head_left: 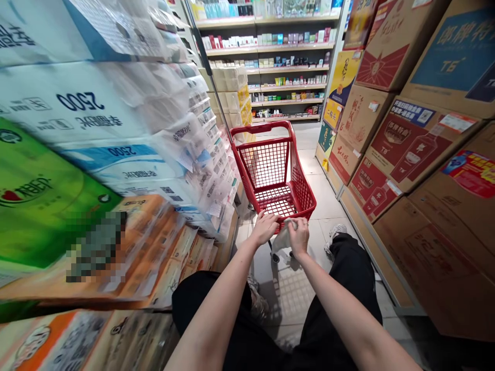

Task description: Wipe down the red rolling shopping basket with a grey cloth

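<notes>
Two hands at the red cart's near rim

The red cart (304,195) stands on the tiled floor (330,226), nearer its left edge, with the raised handle (266,127) at the far end. The right hand (299,237) is closed on a pale grey cloth (283,239) — bunched at the near rim and drooping below it. The left hand (266,227) lies on that rim by its left corner, fingers bent; whether they grip, I cannot tell. Paper packs (135,154) line the left, cartons (417,144) the right.
</notes>
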A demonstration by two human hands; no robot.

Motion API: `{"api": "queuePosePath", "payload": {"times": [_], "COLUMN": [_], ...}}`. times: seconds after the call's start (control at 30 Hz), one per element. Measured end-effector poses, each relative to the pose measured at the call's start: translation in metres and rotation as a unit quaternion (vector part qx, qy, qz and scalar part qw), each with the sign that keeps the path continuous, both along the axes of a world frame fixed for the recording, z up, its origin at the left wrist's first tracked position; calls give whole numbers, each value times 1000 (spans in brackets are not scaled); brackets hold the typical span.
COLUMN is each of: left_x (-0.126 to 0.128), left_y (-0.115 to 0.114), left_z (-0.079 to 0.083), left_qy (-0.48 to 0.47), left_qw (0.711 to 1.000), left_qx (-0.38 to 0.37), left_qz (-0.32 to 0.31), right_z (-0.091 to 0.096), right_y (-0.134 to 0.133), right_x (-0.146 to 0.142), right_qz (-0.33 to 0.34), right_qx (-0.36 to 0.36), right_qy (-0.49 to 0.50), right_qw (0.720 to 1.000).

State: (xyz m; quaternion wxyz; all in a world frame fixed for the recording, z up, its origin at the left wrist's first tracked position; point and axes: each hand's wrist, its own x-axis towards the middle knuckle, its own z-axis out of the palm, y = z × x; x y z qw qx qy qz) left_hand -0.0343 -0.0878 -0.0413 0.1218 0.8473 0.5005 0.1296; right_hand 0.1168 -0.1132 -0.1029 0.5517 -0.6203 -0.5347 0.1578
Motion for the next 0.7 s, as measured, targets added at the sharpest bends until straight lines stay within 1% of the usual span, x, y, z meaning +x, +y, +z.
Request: {"api": "queuePosePath", "payload": {"times": [0.17,0.2,0.27,0.33,0.47,0.57,0.63,0.7], "left_x": [-3,-4,-4,-3,0,1,0,-1], "left_y": [4,5,5,5,4,5,5,6], "left_z": [1,2,3,5,4,3,2,2], "left_qy": [-4,-6,-9,-9,-9,-12,-10,-6], "left_qw": [1000,1000,1000,1000,1000,1000,1000,1000], "left_qx": [0,1,-1,-7,-9,-3,5,11], "left_qz": [-10,-12,-13,-11,-14,-12,-9,-9], "right_z": [1,0,-3,-9,-27,-35,-38,-40], "right_y": [21,23,22,17,4,0,0,-2], "right_x": [59,68,76,74,50,36,33,35], "right_qz": [-132,-143,-140,-117,-64,-72,-75,-46], "right_qx": [-17,-15,-6,0,-8,-10,-6,-4], "right_qy": [-7,-13,-25,-37,-51,-46,-46,-58], "right_qw": [991,990,990,992,997,996,996,997]}}
